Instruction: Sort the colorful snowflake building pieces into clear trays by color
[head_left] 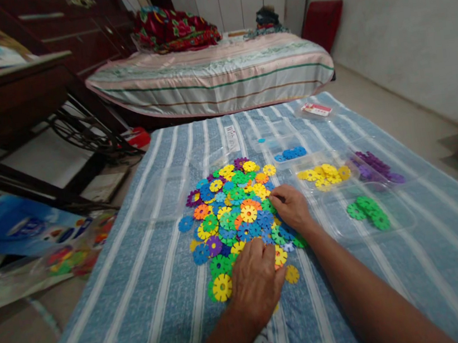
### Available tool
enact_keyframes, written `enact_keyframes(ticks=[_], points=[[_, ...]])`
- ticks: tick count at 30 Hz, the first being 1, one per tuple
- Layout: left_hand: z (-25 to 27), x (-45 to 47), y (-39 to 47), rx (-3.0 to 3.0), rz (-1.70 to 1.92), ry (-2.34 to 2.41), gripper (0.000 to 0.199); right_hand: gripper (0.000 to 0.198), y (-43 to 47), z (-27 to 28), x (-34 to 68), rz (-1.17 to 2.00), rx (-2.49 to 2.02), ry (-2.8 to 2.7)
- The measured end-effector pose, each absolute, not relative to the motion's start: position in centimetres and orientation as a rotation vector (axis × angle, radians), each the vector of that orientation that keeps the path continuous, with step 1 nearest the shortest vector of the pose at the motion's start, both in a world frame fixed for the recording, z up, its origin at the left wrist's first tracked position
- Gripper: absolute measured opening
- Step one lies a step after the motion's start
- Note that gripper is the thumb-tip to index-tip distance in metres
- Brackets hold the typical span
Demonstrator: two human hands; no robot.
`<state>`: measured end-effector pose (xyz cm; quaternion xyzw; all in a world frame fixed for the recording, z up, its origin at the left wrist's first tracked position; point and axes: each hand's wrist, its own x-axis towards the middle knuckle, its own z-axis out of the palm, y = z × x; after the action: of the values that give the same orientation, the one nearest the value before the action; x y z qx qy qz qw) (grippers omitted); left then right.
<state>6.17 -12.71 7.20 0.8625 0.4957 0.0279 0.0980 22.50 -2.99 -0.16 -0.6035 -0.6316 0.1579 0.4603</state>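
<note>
A heap of notched plastic flower discs (237, 207) in yellow, green, blue, orange and purple lies on the striped cloth. My left hand (257, 280) rests over the near edge of this heap, fingers bent down and close together. Its fingertips are hidden, and whatever they hold cannot be made out. At the heap's right side, my right hand (293, 208) is closed in a pinch, its fingertips at the discs; what is between them is too small to tell. A yellow disc (292, 274) lies by itself just right of my left hand.
Right of the heap, clear plastic boxes hold blue discs (292, 153), yellow discs (326, 175), purple discs (374, 166) and green discs (368, 213). A red-and-white small box (316, 109) sits at the far right corner. Beyond are a bed (212, 78) and, left, a sewing-machine table (9, 76).
</note>
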Motion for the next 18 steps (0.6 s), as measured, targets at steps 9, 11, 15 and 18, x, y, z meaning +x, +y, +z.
enact_keyframes(ticks=[9, 11, 15, 18], points=[[7.14, 6.71, -12.53, 2.653, 0.071, 1.391, 0.009, 0.018, -2.94, -0.18, 22.53, 0.398, -1.482, -1.551], [7.06, 6.71, -12.50, 2.659, 0.085, 1.380, 0.009, 0.018, -2.93, -0.16, 22.52, 0.401, -1.490, -1.551], [6.98, 6.63, -12.46, 2.608, 0.148, 1.381, 0.012, 0.017, -2.89, -0.22, 22.54, 0.404, -1.500, -1.554], [7.12, 6.58, -12.42, 2.545, 0.180, 1.400, 0.014, 0.017, -2.85, -0.30, 22.56, 0.403, -1.507, -1.557]])
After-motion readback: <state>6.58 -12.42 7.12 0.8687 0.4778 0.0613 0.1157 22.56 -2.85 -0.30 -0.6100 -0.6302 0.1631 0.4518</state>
